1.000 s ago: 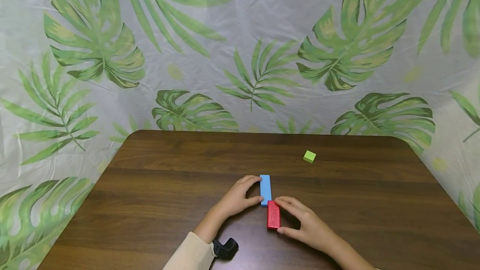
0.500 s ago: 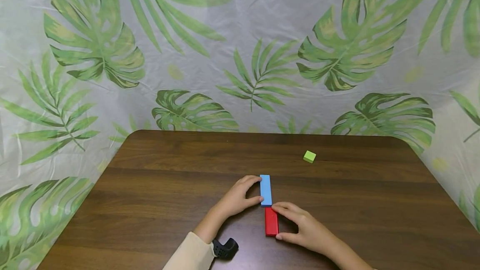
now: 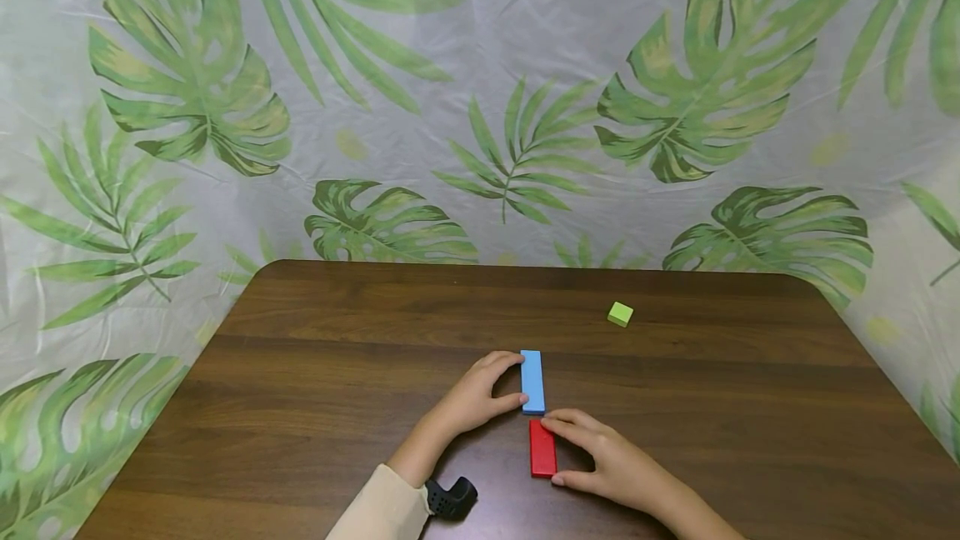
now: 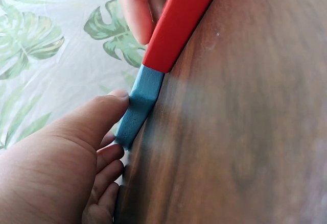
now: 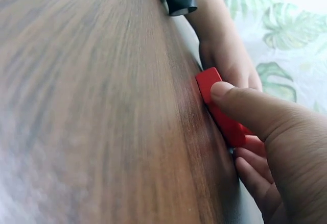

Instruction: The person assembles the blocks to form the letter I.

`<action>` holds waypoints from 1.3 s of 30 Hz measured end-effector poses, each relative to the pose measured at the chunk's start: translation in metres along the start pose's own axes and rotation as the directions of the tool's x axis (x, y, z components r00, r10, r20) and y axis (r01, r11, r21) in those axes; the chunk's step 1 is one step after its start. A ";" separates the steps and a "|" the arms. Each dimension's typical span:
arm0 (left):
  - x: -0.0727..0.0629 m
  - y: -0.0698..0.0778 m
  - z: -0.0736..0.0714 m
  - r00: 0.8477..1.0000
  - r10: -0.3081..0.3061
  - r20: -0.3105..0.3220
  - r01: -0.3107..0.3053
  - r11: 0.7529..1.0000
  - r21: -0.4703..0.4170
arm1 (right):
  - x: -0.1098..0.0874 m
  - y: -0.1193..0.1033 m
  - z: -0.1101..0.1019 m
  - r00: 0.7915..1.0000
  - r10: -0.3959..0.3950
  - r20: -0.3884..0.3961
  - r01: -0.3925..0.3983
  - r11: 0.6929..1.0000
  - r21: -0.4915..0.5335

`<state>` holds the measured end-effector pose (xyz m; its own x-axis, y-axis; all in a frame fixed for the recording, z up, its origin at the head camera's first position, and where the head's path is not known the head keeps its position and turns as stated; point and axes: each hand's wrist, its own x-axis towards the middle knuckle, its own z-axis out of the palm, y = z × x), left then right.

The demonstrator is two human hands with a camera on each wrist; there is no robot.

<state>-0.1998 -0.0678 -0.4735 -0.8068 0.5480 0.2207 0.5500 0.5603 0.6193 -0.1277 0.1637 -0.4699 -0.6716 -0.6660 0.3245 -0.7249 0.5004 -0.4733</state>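
My left hand (image 3: 475, 394) holds a long, flat blue block (image 3: 532, 382) by its left side, thumb near the closer end and fingers at the far end. In the left wrist view its thumb lies against the blue block (image 4: 139, 106). A flat red block (image 3: 543, 448) lies nearer to me, almost in line with the blue one, a narrow strip of table showing between them. My right hand (image 3: 611, 461) grips this red block from its right side, fingers at the far corner and thumb at the near one. The right wrist view shows the thumb on the red block (image 5: 222, 113).
A small lime-green block (image 3: 620, 314) sits farther back on the brown wooden table (image 3: 337, 407), right of centre. A black band with a dark device (image 3: 452, 498) is on the left wrist. Behind the table hangs a leaf-patterned cloth (image 3: 525, 40).
My right hand has slid the red block toward me and slightly left, from overlapping the blue block's near corner to below it. The left hand and blue block stay nearly still.
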 end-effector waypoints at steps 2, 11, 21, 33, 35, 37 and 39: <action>0.000 0.000 0.000 1.000 -0.002 0.001 0.002 1.000 0.000 | 0.000 0.000 0.000 1.000 0.006 0.007 -0.006 1.000 -0.004; 0.000 -0.001 0.000 1.000 -0.009 0.006 0.009 1.000 0.000 | 0.002 0.000 0.002 1.000 -0.008 -0.016 0.008 1.000 0.017; 0.000 -0.001 0.001 1.000 -0.003 0.002 0.003 1.000 0.014 | 0.004 0.001 0.004 0.999 0.038 0.000 -0.038 0.999 0.015; 0.000 -0.001 0.001 1.000 -0.027 0.011 0.027 1.000 0.005 | 0.006 0.000 0.002 0.997 0.078 0.019 -0.079 0.997 0.019; 0.000 -0.001 0.001 1.000 -0.025 0.009 0.025 1.000 0.005 | 0.006 0.000 0.002 0.997 0.081 0.018 -0.082 0.997 0.016; 0.000 -0.001 0.001 1.000 -0.026 0.009 0.026 1.000 0.006 | 0.006 0.000 0.002 0.996 0.084 0.017 -0.084 0.996 0.012; 0.000 -0.001 0.001 1.000 -0.028 0.009 0.028 1.000 0.007 | 0.006 0.000 0.002 0.996 0.085 0.015 -0.086 0.996 0.013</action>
<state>-0.2000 -0.0675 -0.4749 -0.8198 0.5380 0.1964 0.5290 0.5798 0.6197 -0.1317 0.1584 -0.4700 -0.7287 -0.6293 0.2701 -0.6627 0.5487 -0.5096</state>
